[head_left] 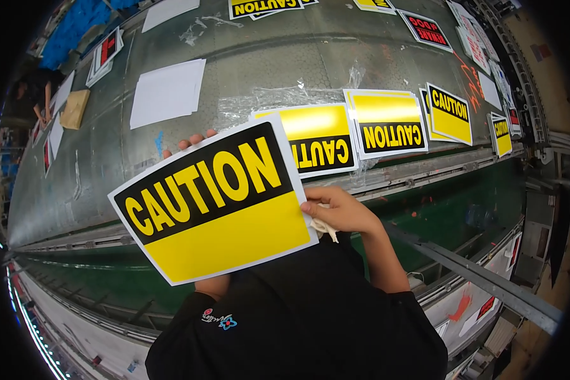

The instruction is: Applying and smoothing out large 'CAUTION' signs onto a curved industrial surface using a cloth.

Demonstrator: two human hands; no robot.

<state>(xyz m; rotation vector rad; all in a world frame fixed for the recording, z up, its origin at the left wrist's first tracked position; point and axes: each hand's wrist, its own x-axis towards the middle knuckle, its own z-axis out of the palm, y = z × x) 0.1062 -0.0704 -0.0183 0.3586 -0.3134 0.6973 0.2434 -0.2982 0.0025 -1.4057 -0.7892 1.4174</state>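
Note:
A yellow and black warning sign with a white border is held up before me, tilted so that its right side is higher. My right hand pinches its right edge, thumb on the front. A crumpled cream cloth is tucked under the fingers of that hand. Most of my left hand is hidden behind the sign; only its fingertips show past the top edge. Just beyond the sign, a stack of similar yellow and black signs lies on the grey work surface, partly covered by it.
More yellow and black signs lie along the near edge, with others to their right. White sheets and clear plastic film rest on the surface. At far left are a person's hands near a tan block. A metal rail runs at right.

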